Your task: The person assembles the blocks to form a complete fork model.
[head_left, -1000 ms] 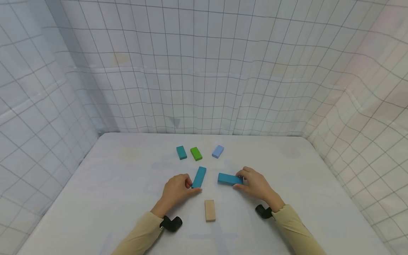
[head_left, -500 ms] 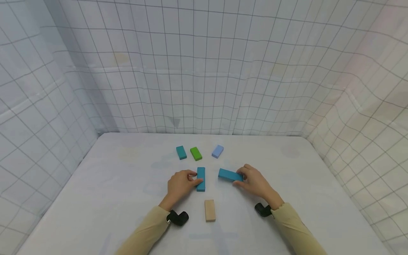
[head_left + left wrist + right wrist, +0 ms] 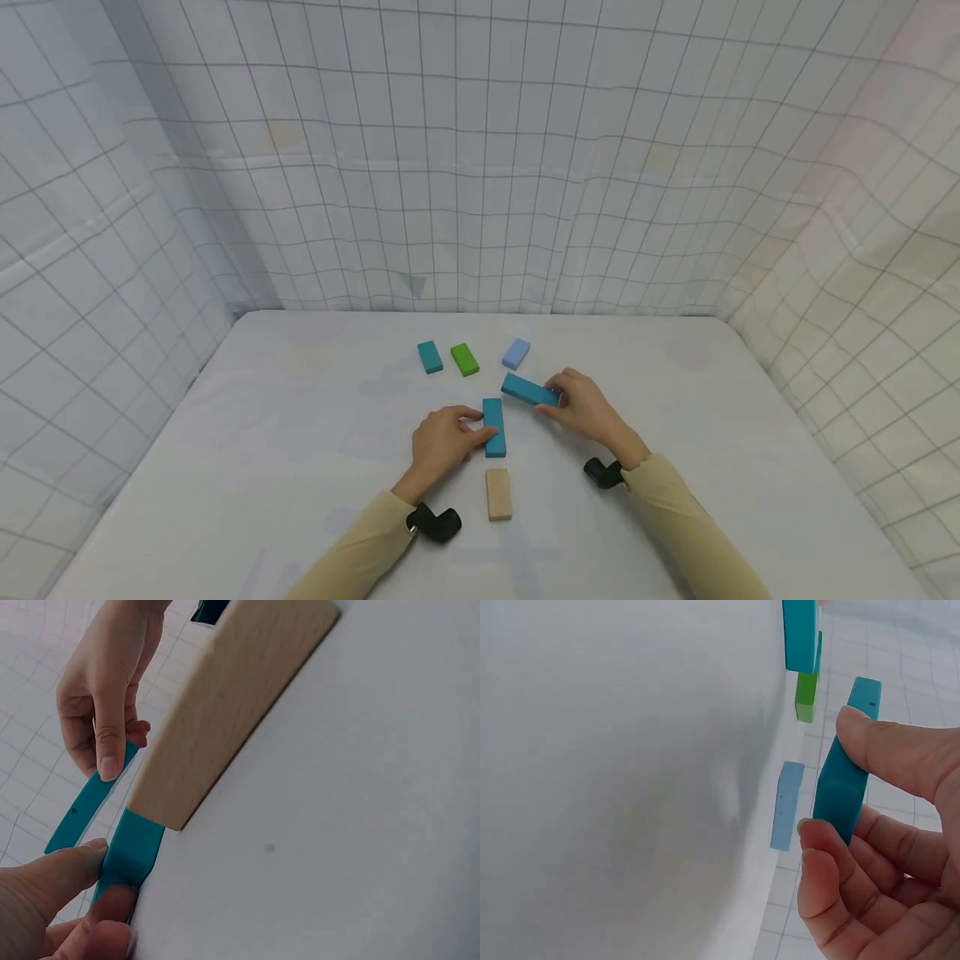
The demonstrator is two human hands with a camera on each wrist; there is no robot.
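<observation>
Toward the back of the table [image 3: 300, 400], furthest left: 1 teal block [image 3: 430, 357]. Next along is the left hand [image 3: 441, 440], then 1 green block [image 3: 464, 359], then the left long block [image 3: 492, 414], pinched between that hand's thumb and fingers. 1 tan block [image 3: 498, 494] lies just in front. Then 1 pale block [image 3: 516, 353], and the right long block [image 3: 525, 389], its right end pinched by the right hand [image 3: 588, 406]; can't tell if it's lifted. Looks to me like the step is positioning these 2, which sit apart. Next move probably wants steady fingers, no bumping the pale block. Count: 6 blocks, 4 short, 2 long.
</observation>
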